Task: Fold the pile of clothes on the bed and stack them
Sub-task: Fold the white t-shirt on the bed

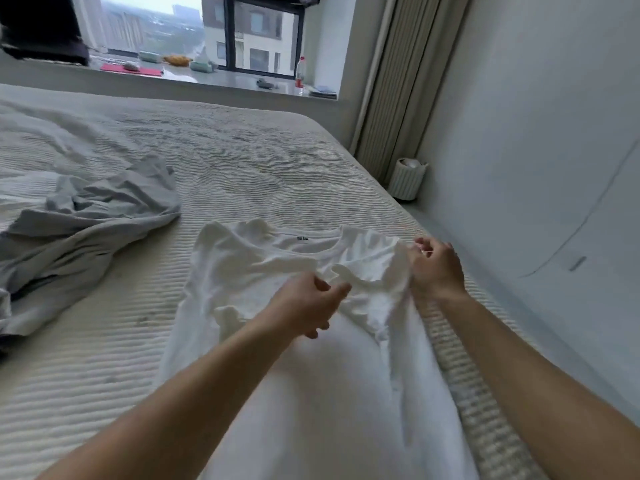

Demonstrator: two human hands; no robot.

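Observation:
A white T-shirt (263, 271) lies lengthwise on the ribbed cream bed (242, 161), collar toward the window, with a small dark label inside the neck. My left hand (308, 303) pinches a fold of the shirt's chest fabric just below the collar. My right hand (436, 268) grips the shirt's right shoulder near the bed's right edge. A crumpled grey garment (86, 216) lies in a heap to the left, apart from the white shirt.
The bed's right edge drops to a narrow floor strip along a white wall (536, 150). A ribbed pale bin (408, 178) stands by the curtain (398, 81). The window sill (221, 77) behind the bed holds a bottle and small items.

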